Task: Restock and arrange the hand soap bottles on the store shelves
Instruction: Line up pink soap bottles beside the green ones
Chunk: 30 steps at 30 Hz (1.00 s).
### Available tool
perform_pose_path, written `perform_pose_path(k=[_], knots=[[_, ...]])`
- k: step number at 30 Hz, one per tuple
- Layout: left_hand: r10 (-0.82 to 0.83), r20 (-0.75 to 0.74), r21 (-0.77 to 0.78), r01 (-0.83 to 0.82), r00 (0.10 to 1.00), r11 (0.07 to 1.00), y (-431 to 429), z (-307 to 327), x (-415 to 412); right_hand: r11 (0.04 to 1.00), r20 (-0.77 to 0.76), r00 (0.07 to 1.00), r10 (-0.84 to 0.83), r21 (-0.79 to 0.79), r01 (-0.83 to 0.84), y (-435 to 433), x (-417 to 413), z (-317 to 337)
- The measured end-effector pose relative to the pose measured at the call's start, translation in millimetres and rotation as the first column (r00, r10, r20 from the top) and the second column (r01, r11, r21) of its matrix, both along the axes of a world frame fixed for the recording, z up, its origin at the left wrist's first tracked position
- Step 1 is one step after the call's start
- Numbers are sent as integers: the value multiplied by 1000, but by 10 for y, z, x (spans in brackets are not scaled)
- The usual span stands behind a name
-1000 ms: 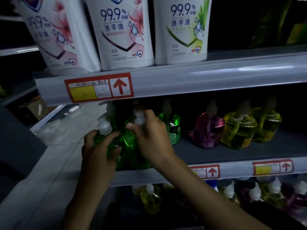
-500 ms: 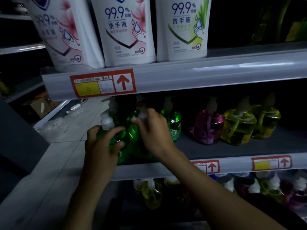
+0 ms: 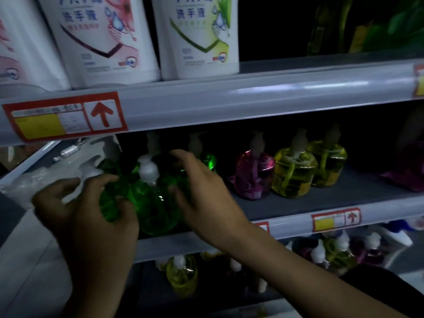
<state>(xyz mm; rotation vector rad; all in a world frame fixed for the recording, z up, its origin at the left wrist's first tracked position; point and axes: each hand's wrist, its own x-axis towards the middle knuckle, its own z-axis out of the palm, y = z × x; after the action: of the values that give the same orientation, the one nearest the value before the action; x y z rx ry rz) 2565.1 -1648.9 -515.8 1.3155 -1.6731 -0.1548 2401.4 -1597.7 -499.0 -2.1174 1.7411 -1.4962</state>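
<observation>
At the left end of the middle shelf point(image 3: 321, 198), a cluster of green soap bottles stands close to the near edge. The left hand point(image 3: 87, 214) holds the leftmost green bottle point(image 3: 110, 200), its fingers and thumb wrapped around the body below the white pump. Just right of it, touching or nearly so, stands a second green bottle point(image 3: 153, 210) with a white pump head. The right hand point(image 3: 206, 193) is curved around the right side of this cluster, fingers arched over the top and thumb low beside the second bottle. The blur and the dark hide whether it grips anything. Another green bottle point(image 3: 207, 159) shows farther back, past the right hand's fingers.

Farther right on the same shelf stand a pink bottle point(image 3: 252, 177) and two yellow bottles point(image 3: 293, 173), well apart from the hands. On the upper shelf sit white refill pouches point(image 3: 103, 42), and a red price tag point(image 3: 64, 120) with an arrow is fixed to its front rail. More bottles, yellow and purple among them, fill the lower shelf point(image 3: 182, 276).
</observation>
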Motion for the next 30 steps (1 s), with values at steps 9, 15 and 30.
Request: perform_pose_path(k=[9,15,30], knots=[[-430,60,-229,432,901,872,647,85,-1222,914,18,928,-373,-163,370,809,-1238,78],[-553,220,-429,588,804,686,1134,807,-1985,744,208,837,-507,-385,546,1374,-1715,808],[-784,134,145,771,606,620,642,2306,-3569,805,18,806,-591,-53,591,1271,-2852,1963]])
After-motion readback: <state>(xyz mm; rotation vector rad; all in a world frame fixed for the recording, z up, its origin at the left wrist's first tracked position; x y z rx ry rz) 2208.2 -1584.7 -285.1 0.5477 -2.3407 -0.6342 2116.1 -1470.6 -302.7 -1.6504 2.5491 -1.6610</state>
